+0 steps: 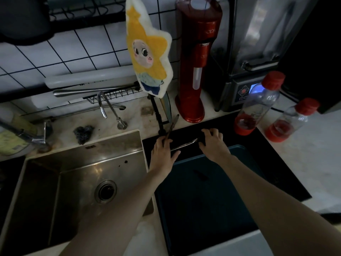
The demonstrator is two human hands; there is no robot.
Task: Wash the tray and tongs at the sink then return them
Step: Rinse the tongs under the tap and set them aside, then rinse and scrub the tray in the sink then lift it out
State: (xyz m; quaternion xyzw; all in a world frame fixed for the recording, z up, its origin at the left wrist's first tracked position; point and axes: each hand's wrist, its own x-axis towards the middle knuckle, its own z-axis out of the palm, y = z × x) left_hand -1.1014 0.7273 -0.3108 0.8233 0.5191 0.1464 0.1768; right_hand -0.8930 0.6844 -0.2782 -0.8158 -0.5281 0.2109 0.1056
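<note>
Curling round the tongs (172, 127) near their joined end, the fingers of our left hand (162, 154) grip them just right of the sink's far corner, so the two arms point up toward the centre of the frame, one of them crossing the dark upright rack post behind. We judge the grip sits low so the tips stay free. Our right hand (212, 145) lies just right of centre, fingers bent over the far edge of the dark mat; a thin metal piece (184, 145) runs between the two hands, and we cannot tell whether the right fingers pinch it or only rest beside it. It may be a second arm of the tongs or a separate utensil; the dimness hides that. Below both hands, in the lower middle of the frame, the blue tray (238, 150) lies flat on the mat, beside the sink (77, 154) rather than in it, which suggests either washing is yet to start or the returning is under way. The basin looks dry and the tap (102, 106) at centre left shows no running water.
</note>
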